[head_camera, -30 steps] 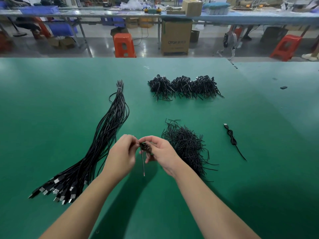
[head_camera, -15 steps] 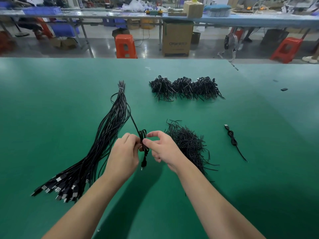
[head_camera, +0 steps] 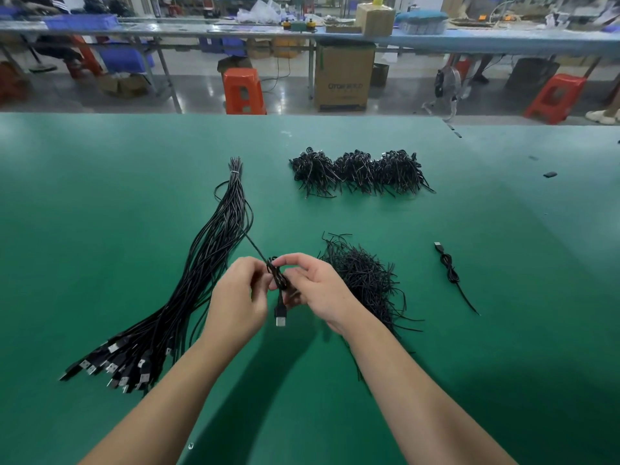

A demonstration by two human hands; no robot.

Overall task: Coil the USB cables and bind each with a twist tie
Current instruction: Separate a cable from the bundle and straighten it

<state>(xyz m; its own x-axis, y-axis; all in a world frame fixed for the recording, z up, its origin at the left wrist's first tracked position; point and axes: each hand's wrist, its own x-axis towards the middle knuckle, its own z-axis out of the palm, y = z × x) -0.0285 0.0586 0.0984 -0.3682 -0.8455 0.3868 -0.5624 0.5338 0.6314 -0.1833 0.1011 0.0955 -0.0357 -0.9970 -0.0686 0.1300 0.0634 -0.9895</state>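
Observation:
Both hands hold one black USB cable (head_camera: 279, 280) above the green table (head_camera: 100, 213). My left hand (head_camera: 236, 302) pinches its small coil from the left, and my right hand (head_camera: 313, 285) pinches it from the right. The cable's USB plug (head_camera: 280, 316) hangs below my fingers, and its free end runs up and left toward the long bundle of uncoiled USB cables (head_camera: 188, 283). Just right of my right hand lies a loose heap of black twist ties (head_camera: 365, 280). One coiled cable (head_camera: 451, 273) lies alone at the right.
Three heaps of coiled, bound cables (head_camera: 359, 171) sit in a row at the back of the table. A small dark piece (head_camera: 549, 175) lies far right. Beyond the table edge stand orange stools (head_camera: 243, 90), a cardboard box (head_camera: 344, 78) and another workbench.
The cable's free end swung up from hanging below my hands toward the bundle. More loops have gathered between my fingers, and the plug now hangs lower beneath them.

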